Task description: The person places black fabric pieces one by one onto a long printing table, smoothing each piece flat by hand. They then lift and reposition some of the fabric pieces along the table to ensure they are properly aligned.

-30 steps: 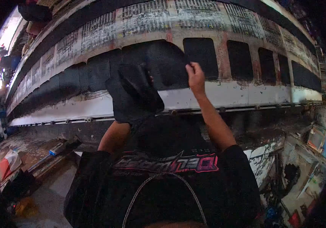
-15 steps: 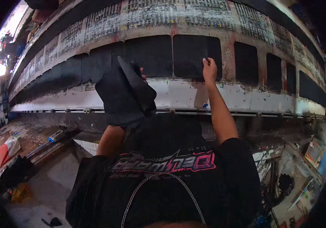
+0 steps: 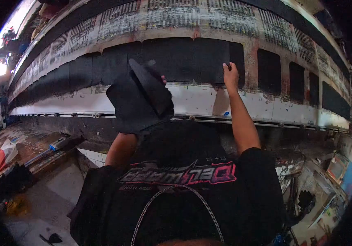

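Observation:
My left hand [image 3: 163, 80] holds a stack of loose black sheets [image 3: 137, 102] in front of my chest. The sheets fan apart at the top and hide most of that hand, with only fingertips showing at their right side. My right hand [image 3: 231, 78] is raised at the long slanted surface, thumb and finger closed round the lower right edge of a flat black sheet [image 3: 211, 61]. This sheet lies in a row of black rectangles, and a darker strip shows just right of its edge.
Worn, paint-marked slatted panels [image 3: 172, 18] run above the black row. Below it are a white band [image 3: 192, 98] and a metal rail with rollers [image 3: 97, 115]. A red and white object [image 3: 5, 153] lies at the lower left, and a framed board [image 3: 338, 168] stands at the right.
The view has shifted slightly, so most things appear further right. The pale seam left of the right-hand sheet no longer shows along most of its length. Both hands keep nearly the same pose.

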The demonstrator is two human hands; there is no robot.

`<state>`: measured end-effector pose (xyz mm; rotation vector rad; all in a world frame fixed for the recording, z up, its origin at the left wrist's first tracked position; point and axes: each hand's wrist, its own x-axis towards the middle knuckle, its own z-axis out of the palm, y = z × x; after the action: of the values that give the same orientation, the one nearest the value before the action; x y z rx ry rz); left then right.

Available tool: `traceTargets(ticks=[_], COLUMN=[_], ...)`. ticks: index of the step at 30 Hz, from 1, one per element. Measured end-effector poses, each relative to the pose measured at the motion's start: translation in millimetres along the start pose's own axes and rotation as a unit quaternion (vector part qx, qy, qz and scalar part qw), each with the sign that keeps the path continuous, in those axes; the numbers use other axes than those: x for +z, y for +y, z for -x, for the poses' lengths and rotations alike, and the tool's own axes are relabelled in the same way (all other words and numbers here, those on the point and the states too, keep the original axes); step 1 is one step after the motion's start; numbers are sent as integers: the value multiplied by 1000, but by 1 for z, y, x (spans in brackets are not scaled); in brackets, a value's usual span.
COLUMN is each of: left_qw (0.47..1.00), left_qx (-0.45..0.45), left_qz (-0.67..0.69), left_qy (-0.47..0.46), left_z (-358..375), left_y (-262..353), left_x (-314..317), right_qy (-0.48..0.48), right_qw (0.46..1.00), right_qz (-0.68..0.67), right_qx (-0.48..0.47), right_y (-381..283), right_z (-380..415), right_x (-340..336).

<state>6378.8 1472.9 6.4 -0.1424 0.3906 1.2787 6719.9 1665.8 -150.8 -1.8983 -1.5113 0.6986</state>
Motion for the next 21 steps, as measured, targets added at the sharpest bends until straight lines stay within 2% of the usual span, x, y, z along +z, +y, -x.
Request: traceTargets(ticks=[1, 4, 6, 7, 8, 9, 11, 12, 17, 19, 20, 21], left_qw=[1000, 1000, 1000, 997, 990, 990, 989, 988, 992, 993, 993, 994], left_qx=[3, -1, -16, -16, -16, -24, -1, -7, -40, -43, -43, -39], left_qz=[-2, -6, -1, 29, 60, 62, -128, -130, -87, -87, -88, -86], left_qy=[-2, -14, -25, -75, -124, -128, -80, -84, -79, -66, -59, -54], left_z=[0, -9, -21, -26, -30, -37, -55, -60, -58, -62, -66, -71], left_y=[2, 5, -2, -12, -19, -22, -26, -32, -64, -80, -90, -99], left_x=[3, 12, 23, 30, 35, 36, 33, 36, 40, 40, 40, 39], right_qy=[53, 83, -94, -195, -244, -293, -255, -222, -204, -118, -116, -45], right_qw=[996, 993, 985, 959, 947, 932, 953, 967, 975, 983, 983, 986], right_qz=[40, 44, -122, -197, -205, -213, -156, -101, -82, -142, -142, -157], right_qx=[-59, -73, -77, -60, -41, -21, -47, -75, -22, -17, -16, -41], right_y=[-1, -60, -105, -119, -132, -141, -152, -152, -107, -82, -54, -12], right_z=[2, 35, 74, 92, 109, 125, 144, 146, 124, 106, 87, 61], right_x=[3, -16, -26, -25, -25, -25, -33, -39, -65, -81, -82, -76])
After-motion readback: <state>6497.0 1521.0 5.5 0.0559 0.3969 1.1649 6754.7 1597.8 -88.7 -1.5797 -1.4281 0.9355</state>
